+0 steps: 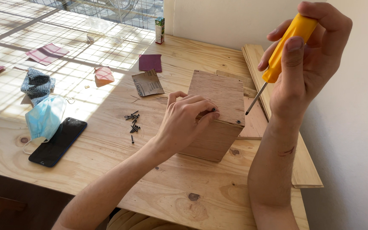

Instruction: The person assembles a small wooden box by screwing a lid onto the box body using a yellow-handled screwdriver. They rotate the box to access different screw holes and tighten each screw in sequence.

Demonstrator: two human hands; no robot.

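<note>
My left fingers [201, 111] were pinched narrow around a small dark screw [213, 110], holding it upright on the top face of the brown plywood box [218, 121], near that face's front edge. My left hand [184, 121] draped over the box's near left corner. A second dark screw [238, 122] already sat in the top at the front right corner.

My right hand [307, 55] was raised above and to the right of the box, its fingers [292, 59] wrapped tightly around the yellow-handled screwdriver [277, 55], whose thin metal shaft slanted down and left, the tip apart from the box, just off its right edge.

The box stood on the pale pine worktop [184, 187], with loose wooden planks [299, 162] beside and behind it. To its left lay a scatter of small black screws [133, 121]. Further left were a black phone [58, 140], a light blue face mask [44, 117], a folded blue cloth [37, 84] and several maroon sandpaper sheets [150, 62].
</note>
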